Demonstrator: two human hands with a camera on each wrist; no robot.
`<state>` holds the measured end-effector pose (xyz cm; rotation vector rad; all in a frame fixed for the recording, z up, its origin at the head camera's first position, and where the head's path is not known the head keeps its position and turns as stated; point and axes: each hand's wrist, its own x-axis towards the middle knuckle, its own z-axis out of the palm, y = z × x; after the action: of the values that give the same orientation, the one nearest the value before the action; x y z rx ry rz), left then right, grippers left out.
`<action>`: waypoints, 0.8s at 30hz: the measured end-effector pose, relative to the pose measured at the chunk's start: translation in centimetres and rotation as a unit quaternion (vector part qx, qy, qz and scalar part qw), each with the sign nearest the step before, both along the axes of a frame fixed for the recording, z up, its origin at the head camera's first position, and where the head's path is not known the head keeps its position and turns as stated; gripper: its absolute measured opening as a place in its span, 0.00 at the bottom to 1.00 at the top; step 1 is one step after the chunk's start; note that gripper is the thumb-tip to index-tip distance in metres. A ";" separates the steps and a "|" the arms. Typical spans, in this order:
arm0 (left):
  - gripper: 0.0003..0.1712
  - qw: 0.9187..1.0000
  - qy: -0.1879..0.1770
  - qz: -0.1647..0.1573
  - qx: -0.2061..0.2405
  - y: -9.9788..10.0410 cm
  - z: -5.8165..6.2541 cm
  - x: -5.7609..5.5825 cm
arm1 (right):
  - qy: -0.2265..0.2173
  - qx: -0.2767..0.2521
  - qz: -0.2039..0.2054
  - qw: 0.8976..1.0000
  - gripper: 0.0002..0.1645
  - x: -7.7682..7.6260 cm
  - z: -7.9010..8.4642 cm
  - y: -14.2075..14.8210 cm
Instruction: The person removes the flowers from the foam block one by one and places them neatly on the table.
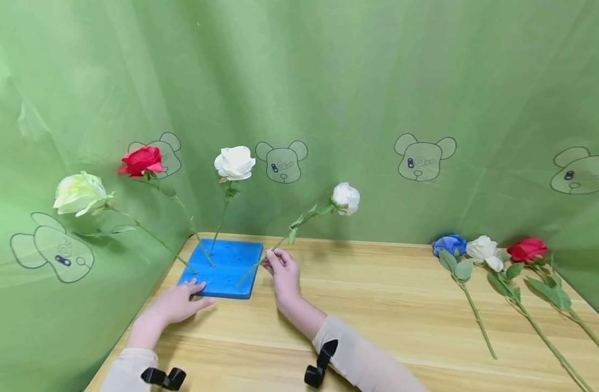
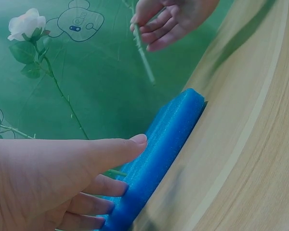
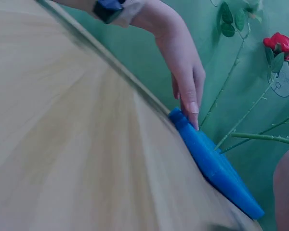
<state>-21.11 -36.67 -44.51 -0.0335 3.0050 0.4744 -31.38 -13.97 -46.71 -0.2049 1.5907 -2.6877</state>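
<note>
My right hand [image 1: 285,275] pinches the green stem of a white rose [image 1: 345,198], whose bloom leans up to the right. In the left wrist view, the lower end of that stem [image 2: 145,62] hangs free above a blue foam board [image 1: 221,288]. The fingers of my left hand [image 1: 174,305] rest extended on the board's near left corner, thumb along its front edge. Standing in the board are a red rose [image 1: 142,160], a white rose [image 1: 234,163] and a pale green rose [image 1: 81,194], the last tilted far left.
On the right of the wooden table [image 1: 368,310] lie a blue rose [image 1: 449,245], a white rose [image 1: 482,250] and a red rose [image 1: 526,249], stems toward me. Green curtain [image 1: 348,87] with bear drawings encloses the back and sides.
</note>
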 end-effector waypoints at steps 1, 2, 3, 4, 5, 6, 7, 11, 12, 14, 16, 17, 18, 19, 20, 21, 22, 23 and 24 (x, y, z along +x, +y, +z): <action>0.42 1.000 0.001 0.000 0.000 0.0 0.0 -0.1 | 0.003 0.003 0.004 1.000 0.04 0.1 -0.1 0.4; 0.43 1.000 0.001 0.000 0.000 -0.1 -0.1 -0.1 | 0.007 0.009 0.007 1.000 0.05 0.3 -0.2 0.8; 0.43 1.000 0.001 -0.001 -0.001 -0.1 -0.1 -0.1 | 0.010 0.015 0.011 1.000 0.06 0.5 -0.2 1.2; 0.43 1.000 0.002 -0.001 -0.001 -0.1 -0.1 -0.1 | 0.011 0.020 0.015 1.000 0.08 0.7 -0.3 1.6; 0.44 1.000 0.002 -0.002 -0.002 -0.1 -0.2 -0.1 | 0.013 0.025 0.018 0.999 0.10 0.8 -0.4 2.0; 0.44 1.000 0.002 -0.002 -0.002 -0.2 -0.3 -0.2 | 0.011 0.029 0.021 0.999 0.11 1.0 -0.5 2.5; 0.44 1.000 0.002 -0.001 -0.003 -0.2 -0.3 -0.2 | 0.008 0.034 0.024 0.999 0.12 1.1 -0.5 2.9; 0.44 1.000 0.002 -0.001 -0.002 -0.2 -0.4 -0.2 | 0.000 0.045 0.037 0.998 0.10 1.7 -0.6 4.9; 0.43 1.000 0.002 -0.001 -0.001 -0.2 -0.3 -0.1 | -0.002 0.046 0.039 0.998 0.09 1.8 -0.6 5.4; 0.43 1.000 0.002 -0.003 0.000 -0.1 -0.3 -0.1 | -0.003 0.048 0.043 0.998 0.07 2.1 -0.6 6.5; 0.44 1.000 0.002 -0.004 0.000 -0.1 -0.2 0.0 | -0.007 0.047 0.045 0.998 0.04 2.3 -0.5 7.7; 0.44 1.000 0.003 -0.005 0.000 -0.1 -0.2 0.0 | -0.009 0.047 0.045 0.998 0.03 2.4 -0.5 8.3; 0.44 1.000 0.002 -0.005 0.000 0.0 -0.1 0.0 | -0.011 0.047 0.045 0.998 0.03 2.5 -0.5 8.8; 0.44 1.000 0.003 -0.006 -0.001 0.0 -0.1 0.0 | -0.012 0.049 0.046 0.998 0.04 2.5 -0.5 9.4; 0.44 1.000 0.003 -0.007 -0.002 0.0 -0.1 0.0 | -0.015 0.049 0.045 0.998 0.04 2.6 -0.5 10.0; 0.44 1.000 0.003 -0.007 -0.003 0.0 0.0 0.0 | -0.019 0.049 0.045 0.998 0.04 2.8 -0.5 10.5; 0.44 1.000 0.004 -0.007 -0.004 0.0 -0.1 0.0 | -0.021 0.052 0.044 0.997 0.06 2.9 -0.5 11.1; 0.44 1.000 0.004 -0.008 -0.004 0.0 -0.1 0.0 | -0.023 0.055 0.045 0.997 0.07 2.9 -0.5 11.6; 0.44 1.000 0.005 -0.008 -0.004 0.0 -0.1 0.0 | -0.025 0.061 0.045 0.997 0.07 3.0 -0.5 12.2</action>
<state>-21.09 -36.62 -44.59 -0.0080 3.0139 0.4614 -28.36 -1.80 -47.19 -0.2006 1.6803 -2.4997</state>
